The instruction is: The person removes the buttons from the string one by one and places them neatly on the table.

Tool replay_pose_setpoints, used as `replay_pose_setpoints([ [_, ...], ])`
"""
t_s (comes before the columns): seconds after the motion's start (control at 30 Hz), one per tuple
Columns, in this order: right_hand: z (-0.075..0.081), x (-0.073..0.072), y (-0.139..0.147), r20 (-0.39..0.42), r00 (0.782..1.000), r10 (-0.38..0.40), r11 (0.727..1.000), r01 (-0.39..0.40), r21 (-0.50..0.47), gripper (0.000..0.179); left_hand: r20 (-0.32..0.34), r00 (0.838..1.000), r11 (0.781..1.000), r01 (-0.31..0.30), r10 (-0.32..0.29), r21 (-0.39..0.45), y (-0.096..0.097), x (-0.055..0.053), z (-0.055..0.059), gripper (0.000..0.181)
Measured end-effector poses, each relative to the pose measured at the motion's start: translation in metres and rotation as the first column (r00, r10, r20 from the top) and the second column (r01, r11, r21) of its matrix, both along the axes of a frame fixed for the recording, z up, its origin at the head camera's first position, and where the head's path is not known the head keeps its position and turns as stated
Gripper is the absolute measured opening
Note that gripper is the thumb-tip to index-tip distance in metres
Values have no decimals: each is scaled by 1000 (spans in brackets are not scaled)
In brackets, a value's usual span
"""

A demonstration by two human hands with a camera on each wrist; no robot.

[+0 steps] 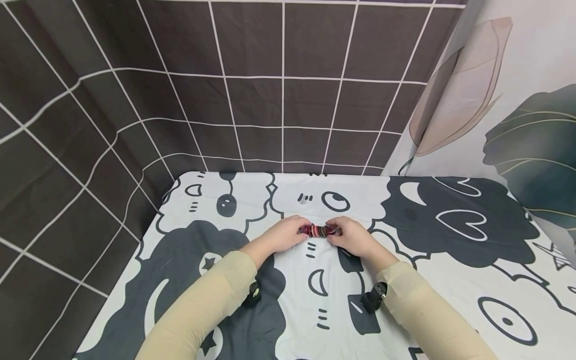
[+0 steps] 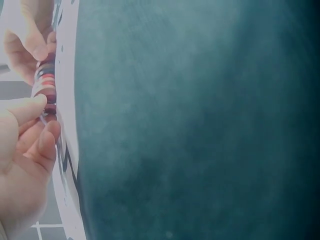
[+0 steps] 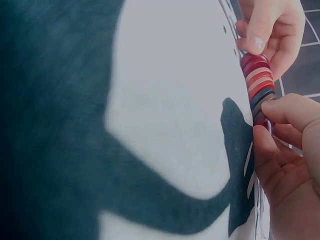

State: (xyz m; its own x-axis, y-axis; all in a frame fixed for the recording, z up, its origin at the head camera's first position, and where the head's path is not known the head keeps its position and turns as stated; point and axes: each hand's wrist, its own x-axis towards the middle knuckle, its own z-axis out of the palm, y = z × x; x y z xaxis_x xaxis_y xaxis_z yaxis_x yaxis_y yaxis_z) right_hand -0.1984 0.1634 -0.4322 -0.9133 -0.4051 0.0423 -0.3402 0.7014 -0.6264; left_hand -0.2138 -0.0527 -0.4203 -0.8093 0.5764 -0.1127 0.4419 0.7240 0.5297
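A short row of round discs (image 1: 318, 231) lies sideways between the two hands, in dark red, red, pinkish, dark blue and brown. At its left end my left hand (image 1: 285, 233) pinches it between thumb and fingers. My right hand (image 1: 353, 237) pinches the opposite end. In the right wrist view the discs (image 3: 260, 80) stand tightly face to face, and a thin pale string (image 3: 270, 126) comes out by the right fingers. The left wrist view has the same discs (image 2: 46, 82) just above the sheet's surface; whether they touch it I cannot tell. Fingertips hide both outer ends.
Under the hands spreads a white and dark grey cartoon-printed cloth (image 1: 333, 310). A dark cloth with a white grid (image 1: 310, 100) hangs behind and at the left. At the right hangs a leaf-patterned curtain (image 1: 535, 145). Each wrist wears a small black camera (image 1: 374, 297).
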Motion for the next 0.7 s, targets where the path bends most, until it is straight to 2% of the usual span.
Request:
replay_pose_setpoints([
  [0.27, 0, -1, -1, 5, 1000, 13, 1000, -13, -22, 31, 0, 1000, 1000, -4, 4, 8, 1, -1, -2, 33],
  [0.53, -2, -2, -1, -6, 999, 38, 999, -38, -20, 40, -9, 1000, 1000, 5, -5, 18, 5, -1, -1, 30],
  [0.7, -1, -1, -2, 2, 999, 44, 999, -44, -17, 38, -6, 1000, 1000, 0, 0, 16, 7, -1, -1, 28],
])
